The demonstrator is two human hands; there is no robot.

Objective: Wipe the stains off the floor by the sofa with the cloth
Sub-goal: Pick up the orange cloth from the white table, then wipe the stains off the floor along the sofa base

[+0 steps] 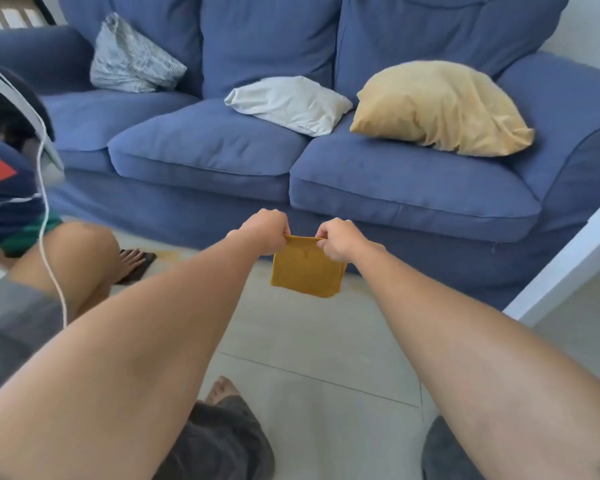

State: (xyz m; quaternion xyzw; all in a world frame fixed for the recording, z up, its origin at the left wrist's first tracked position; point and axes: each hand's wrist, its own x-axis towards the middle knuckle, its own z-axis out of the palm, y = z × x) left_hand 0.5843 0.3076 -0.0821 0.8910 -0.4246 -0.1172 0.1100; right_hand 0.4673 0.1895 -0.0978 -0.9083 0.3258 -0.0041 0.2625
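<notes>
I have L hand (264, 229) and R hand (339, 240) each in a pinch grip on cloth (305, 268) top edge (folded, mustard), hanging above floor (312, 344) near sofa (413, 192) front.

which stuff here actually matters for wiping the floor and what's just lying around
For the job:
- folded mustard-yellow cloth, held up by its top edge
- left hand and right hand, both gripping it
- pale tiled floor with yellowish stains along the sofa base
- blue fabric sofa

Just lying about:
- tan cushion
- white pillow
- grey patterned cushion
- white table corner
</notes>
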